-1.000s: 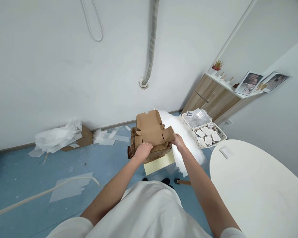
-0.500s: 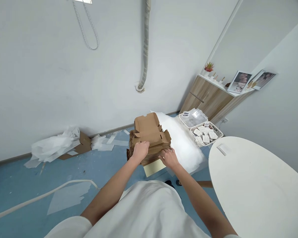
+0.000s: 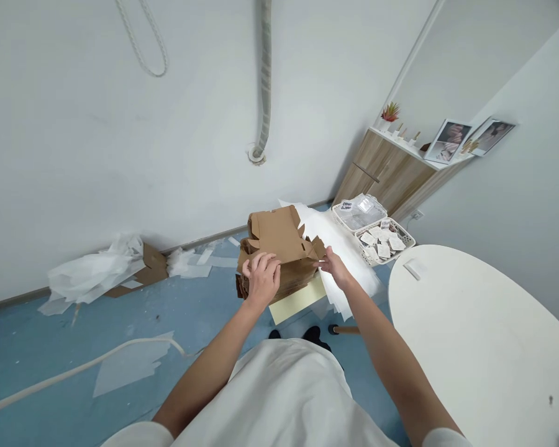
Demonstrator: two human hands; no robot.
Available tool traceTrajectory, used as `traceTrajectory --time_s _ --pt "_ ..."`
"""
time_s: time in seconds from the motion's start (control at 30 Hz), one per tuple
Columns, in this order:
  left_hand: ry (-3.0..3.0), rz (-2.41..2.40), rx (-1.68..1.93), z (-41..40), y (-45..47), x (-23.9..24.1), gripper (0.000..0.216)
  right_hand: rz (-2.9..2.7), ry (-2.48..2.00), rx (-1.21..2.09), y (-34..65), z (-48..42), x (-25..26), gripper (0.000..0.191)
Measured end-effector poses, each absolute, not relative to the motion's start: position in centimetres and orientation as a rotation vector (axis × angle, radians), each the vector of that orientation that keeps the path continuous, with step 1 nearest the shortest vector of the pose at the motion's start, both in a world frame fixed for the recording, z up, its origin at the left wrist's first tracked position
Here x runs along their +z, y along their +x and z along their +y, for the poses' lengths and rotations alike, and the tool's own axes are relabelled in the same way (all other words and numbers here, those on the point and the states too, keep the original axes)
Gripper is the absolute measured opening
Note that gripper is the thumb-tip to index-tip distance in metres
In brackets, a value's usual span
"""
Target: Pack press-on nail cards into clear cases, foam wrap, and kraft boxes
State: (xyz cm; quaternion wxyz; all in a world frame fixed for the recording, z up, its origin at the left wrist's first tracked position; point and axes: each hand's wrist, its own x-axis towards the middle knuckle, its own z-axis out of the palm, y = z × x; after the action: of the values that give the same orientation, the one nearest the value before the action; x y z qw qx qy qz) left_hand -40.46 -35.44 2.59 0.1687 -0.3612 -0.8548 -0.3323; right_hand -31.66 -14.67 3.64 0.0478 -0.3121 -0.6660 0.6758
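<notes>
A stack of flattened brown cardboard boxes lies in front of me, slots and side flaps showing on the top one. My left hand rests on its near left edge, fingers bent and a little apart on the cardboard. At the right corner my right hand has its thumb and fingers apart, the fingertips by a corner flap; whether they touch it I cannot tell. A pale yellow sheet sticks out under the stack's near side.
White sheet material lies right of the stack. Beyond it are white baskets with small cards and clear bags. A white round table stands at right, a wooden cabinet behind. Crumpled wrapping and a pale hose lie on the blue floor.
My right hand has moved from the stack's near edge outward to its right corner, fingers now spread. The left hand's fingers have shifted on the near left edge. The view has shifted slightly.
</notes>
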Motion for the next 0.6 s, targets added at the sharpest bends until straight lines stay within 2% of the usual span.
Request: traceTrajectory --time_s 0.1,0.23,0.4,0.5,0.6 --pt "-1.025 -2.408 -0.953 -35.3 -39.5 1.9 0.019 -2.030 -1.016 2.051 -32.5 -14.9 5.4 0.052" --pt "-1.027 -2.417 -0.973 -35.0 -38.3 1.1 0.018 -1.970 -0.907 2.025 -32.2 -15.4 6.3 0.060" --pt "-0.995 -2.518 -1.025 -34.3 -37.6 0.8 0.019 -1.827 -0.823 1.989 -29.8 -14.5 6.6 0.058" --pt "-0.856 -2.638 -1.168 -33.3 -37.2 0.7 0.036 -1.710 -0.816 1.980 -27.9 -13.3 6.7 0.057" --pt "-0.533 -2.790 -1.501 -31.3 -35.5 0.7 0.060 -1.569 -0.828 1.967 -25.2 -12.0 7.0 0.055"
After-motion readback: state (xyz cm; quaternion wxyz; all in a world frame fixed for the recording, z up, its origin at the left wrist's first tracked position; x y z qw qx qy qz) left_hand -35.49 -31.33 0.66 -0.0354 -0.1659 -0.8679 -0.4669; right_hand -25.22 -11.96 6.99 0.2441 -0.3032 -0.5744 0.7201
